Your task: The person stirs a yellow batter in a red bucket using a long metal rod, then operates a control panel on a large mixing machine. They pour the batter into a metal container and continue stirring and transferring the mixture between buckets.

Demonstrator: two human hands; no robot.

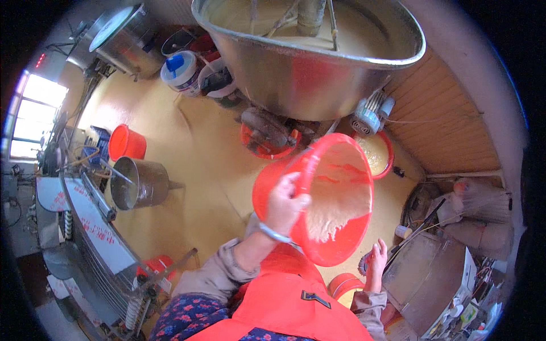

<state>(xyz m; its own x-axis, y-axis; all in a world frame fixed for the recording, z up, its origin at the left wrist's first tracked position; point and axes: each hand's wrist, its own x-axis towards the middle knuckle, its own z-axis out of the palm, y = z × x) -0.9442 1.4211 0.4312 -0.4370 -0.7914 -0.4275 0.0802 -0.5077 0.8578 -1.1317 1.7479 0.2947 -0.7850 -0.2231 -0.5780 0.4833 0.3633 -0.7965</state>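
Note:
A red plastic bucket (273,183) tilts on its side before me, its mouth facing right. Pale, creamy batter-like stuff (337,213) coats its inside wall. My left hand (288,209), with a bangle at the wrist, grips the bucket's rim on the left side. Lower right, my right hand (376,260) is raised off the bucket, fingers apart and holding nothing; a round bristled brush (364,263) shows just beside it. Beyond the bucket stands a large metal mixing vat (294,81), with pale liquid (273,21) and stirring rods inside.
An electric motor (367,115) sits at the vat's right side, above a red tub of frothy liquid (375,155). Another red bucket (127,143) and a steel pot (145,183) stand on the floor at left. A metal-topped table (426,277) is at lower right, machinery (94,230) at lower left.

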